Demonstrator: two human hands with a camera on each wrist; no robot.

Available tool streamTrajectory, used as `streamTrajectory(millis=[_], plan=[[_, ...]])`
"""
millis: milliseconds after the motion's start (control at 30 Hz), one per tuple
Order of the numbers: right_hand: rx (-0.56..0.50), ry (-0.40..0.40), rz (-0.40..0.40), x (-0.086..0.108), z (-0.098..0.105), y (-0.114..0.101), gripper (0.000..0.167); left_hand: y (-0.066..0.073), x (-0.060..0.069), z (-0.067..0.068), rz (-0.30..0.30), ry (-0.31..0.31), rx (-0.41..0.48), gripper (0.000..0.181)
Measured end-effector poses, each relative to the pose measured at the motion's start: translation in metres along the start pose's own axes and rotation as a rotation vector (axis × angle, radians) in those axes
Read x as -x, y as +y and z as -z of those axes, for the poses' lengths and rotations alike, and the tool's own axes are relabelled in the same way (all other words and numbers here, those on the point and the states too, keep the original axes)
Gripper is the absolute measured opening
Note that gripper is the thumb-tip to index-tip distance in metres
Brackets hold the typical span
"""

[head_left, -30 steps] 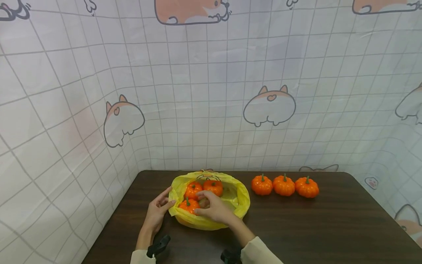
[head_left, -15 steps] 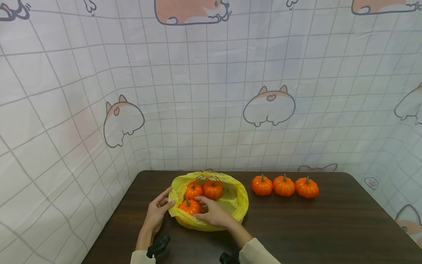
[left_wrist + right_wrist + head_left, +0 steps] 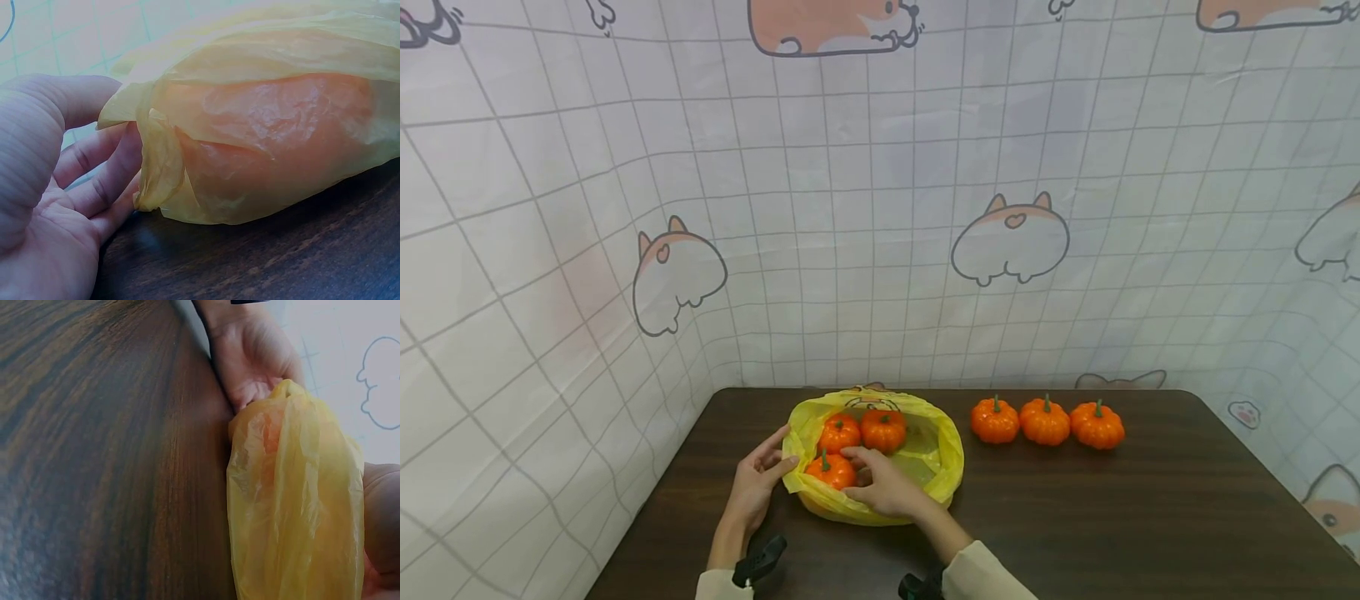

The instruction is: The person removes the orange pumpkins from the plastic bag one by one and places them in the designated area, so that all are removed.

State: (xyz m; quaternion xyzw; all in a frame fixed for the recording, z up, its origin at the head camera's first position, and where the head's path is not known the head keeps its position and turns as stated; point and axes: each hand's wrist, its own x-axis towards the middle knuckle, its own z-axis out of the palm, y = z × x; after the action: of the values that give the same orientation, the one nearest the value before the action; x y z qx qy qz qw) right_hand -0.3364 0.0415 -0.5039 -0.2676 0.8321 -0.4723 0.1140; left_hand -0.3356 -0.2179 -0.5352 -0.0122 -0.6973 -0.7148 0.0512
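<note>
Three pumpkins (image 3: 883, 432) in yellow bag (image 3: 953, 467), left grip (image 3: 752, 486) holding it.

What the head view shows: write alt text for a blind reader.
An open yellow bag showing three orange pumpkins inside sits on a dark table, a person's left grip holding its rim and the right grip in its opening, beside the front pumpkin. Three more pumpkins stand in a row to the right.

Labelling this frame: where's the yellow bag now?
In the head view, the yellow bag is on the table, left of the row of three pumpkins, with the left hand at its left rim and the right hand over its opening.
</note>
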Motion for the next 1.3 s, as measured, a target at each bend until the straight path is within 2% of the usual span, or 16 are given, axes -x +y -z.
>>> streamTrajectory(millis=[567,767,1100,1300], plan=[[0.071,0.034,0.03,0.0,0.006,0.001,0.066,0.001,0.001,0.0,-0.008,-0.003,0.001,0.06],[0.065,0.026,0.036,0.001,0.011,-0.001,0.068,0.001,0.001,0.0,-0.008,0.001,0.004,0.06],[0.002,0.029,-0.012,0.004,0.022,-0.006,0.066,0.0,0.001,0.0,-0.015,-0.006,-0.006,0.06],[-0.008,0.052,0.011,0.004,0.027,-0.006,0.066,0.0,0.0,-0.001,-0.016,0.001,0.001,0.06]])
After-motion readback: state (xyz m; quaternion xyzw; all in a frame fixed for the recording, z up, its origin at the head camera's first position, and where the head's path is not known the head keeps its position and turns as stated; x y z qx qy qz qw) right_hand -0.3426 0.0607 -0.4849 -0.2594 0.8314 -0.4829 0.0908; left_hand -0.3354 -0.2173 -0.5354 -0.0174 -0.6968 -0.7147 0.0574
